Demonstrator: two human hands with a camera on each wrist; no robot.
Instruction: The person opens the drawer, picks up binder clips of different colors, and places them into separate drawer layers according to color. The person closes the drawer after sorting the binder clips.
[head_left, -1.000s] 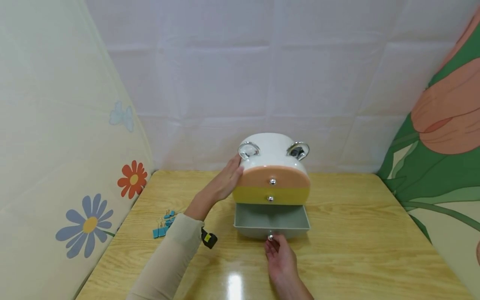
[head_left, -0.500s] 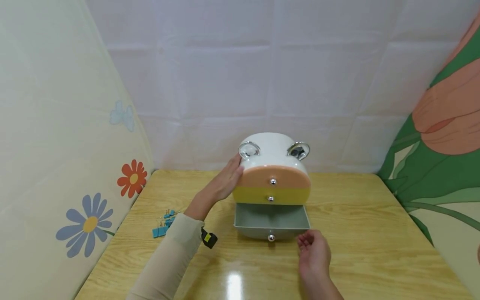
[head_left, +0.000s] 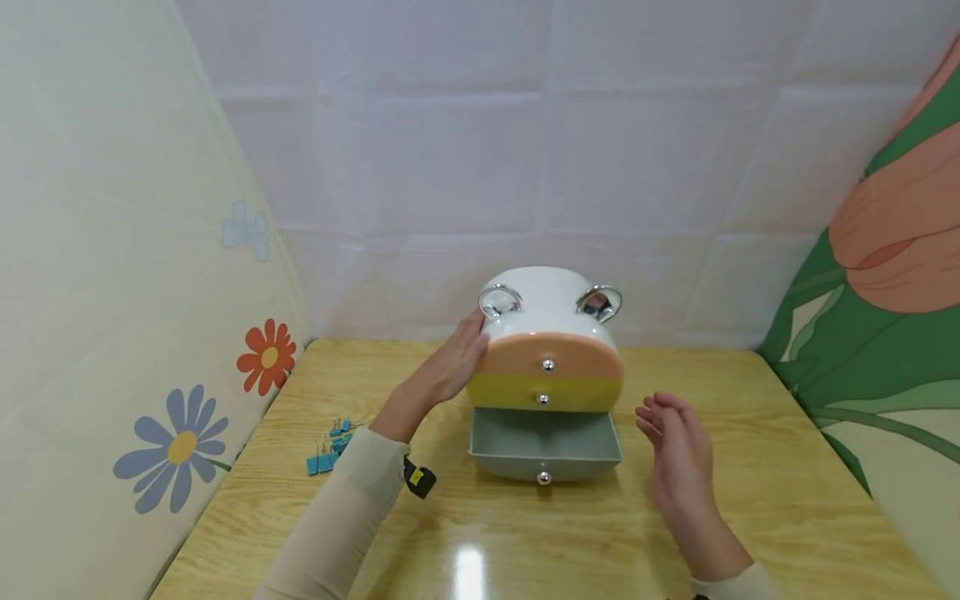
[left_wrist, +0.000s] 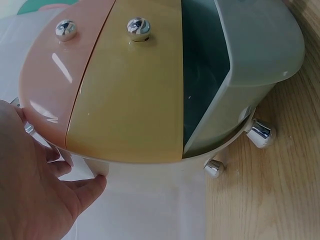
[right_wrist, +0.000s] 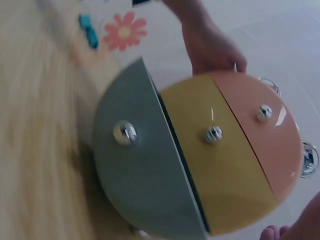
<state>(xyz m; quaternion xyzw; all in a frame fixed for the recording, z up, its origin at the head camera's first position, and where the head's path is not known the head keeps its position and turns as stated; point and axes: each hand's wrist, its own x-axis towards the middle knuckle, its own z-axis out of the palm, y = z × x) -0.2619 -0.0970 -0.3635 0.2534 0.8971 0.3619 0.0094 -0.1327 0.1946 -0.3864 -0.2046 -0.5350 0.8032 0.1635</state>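
Note:
A small rounded drawer box (head_left: 543,292) with a white shell, silver ear-like rings and silver feet stands on the table. Its peach drawer (head_left: 517,354) and yellow drawer (head_left: 498,392) are closed. The bottom grey-green drawer (head_left: 510,467) is pulled out, and no item shows inside it. My left hand (head_left: 453,362) rests against the box's left side; in the left wrist view its fingers (left_wrist: 87,192) touch the white shell. To the right of the box, my right hand (head_left: 682,458) is held apart from it, fingers loosely bent and holding nothing.
Several blue binder clips (head_left: 324,462) lie on the wooden table (head_left: 712,400) to the left, beyond my left forearm. A white cloth (head_left: 450,167) hangs behind, with flower-printed cloths (head_left: 180,450) at both sides.
My right hand has let go of the bottom drawer's knob and moved right and away from me, to beside the box. The drawer stays pulled out; my left hand keeps its place.

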